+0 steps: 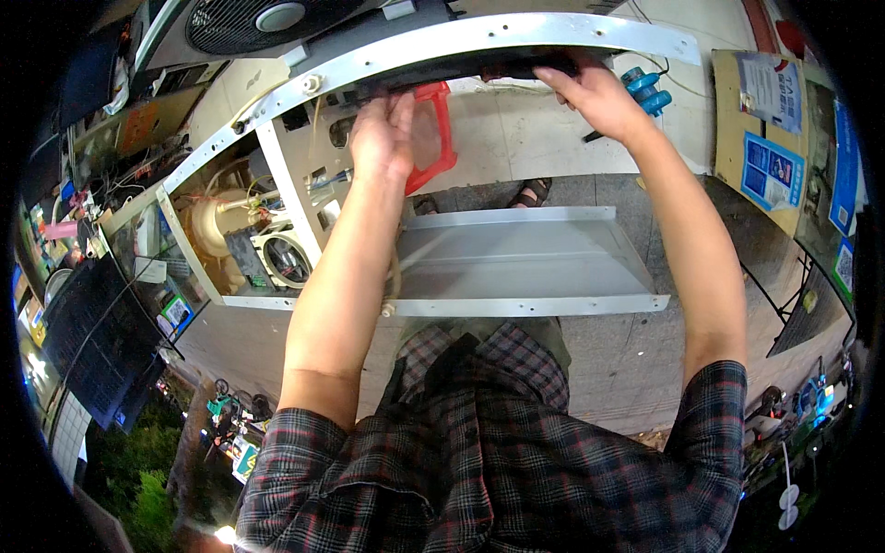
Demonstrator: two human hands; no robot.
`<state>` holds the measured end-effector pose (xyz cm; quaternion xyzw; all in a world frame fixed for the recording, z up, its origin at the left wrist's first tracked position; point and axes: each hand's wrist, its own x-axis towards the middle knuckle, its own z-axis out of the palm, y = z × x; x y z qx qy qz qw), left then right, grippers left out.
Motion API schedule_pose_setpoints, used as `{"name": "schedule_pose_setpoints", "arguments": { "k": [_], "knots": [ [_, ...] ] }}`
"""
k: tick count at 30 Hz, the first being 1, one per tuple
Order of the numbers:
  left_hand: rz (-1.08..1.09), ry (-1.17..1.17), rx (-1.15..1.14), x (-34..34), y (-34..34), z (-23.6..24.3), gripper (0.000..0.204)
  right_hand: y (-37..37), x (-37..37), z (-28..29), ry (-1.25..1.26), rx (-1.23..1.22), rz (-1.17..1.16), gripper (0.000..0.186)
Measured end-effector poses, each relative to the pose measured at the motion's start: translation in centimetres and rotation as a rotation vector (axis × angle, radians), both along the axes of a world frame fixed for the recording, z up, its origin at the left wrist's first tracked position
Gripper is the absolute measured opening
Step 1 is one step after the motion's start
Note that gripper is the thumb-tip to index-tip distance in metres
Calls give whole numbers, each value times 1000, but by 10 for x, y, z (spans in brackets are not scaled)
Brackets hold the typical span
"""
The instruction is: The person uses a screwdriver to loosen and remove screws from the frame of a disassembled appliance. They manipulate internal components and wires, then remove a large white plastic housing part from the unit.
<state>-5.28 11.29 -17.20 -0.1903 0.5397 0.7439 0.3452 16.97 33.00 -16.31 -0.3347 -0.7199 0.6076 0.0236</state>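
Note:
An open metal cabinet frame (442,44) stands in front of me, with a long black part (442,76) lying along the inside of its far rail. My left hand (381,138) has its fingers at the near edge of that part; its fingertips are partly hidden. Farther right, my right hand (597,95) grips the same part, its thumb on the near side and the other fingers out of sight behind. A red plastic frame (431,138) shows just right of my left hand. Inside the cabinet's left section sit a small square fan (286,260), a cream round housing (210,224) and loose wires.
A grey metal panel (525,261) spans the cabinet's near side. Beyond the far rail lies a teal power tool (645,90). Cardboard boxes (761,138) stand at right. At far left are cluttered shelves, and a large fan unit (249,20) rises behind.

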Motion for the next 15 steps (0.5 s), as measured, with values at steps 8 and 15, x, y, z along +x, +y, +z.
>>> {"name": "schedule_pose_setpoints", "arguments": {
  "k": [8,15],
  "knots": [
    [-20,-23,-33,-7,0,-4,22,6,-13,7,-164,-3,-28,52],
    [-28,-27,-44,-4,4,-4,23,2,-2,-30,57,194,23,55]
  ]
}}
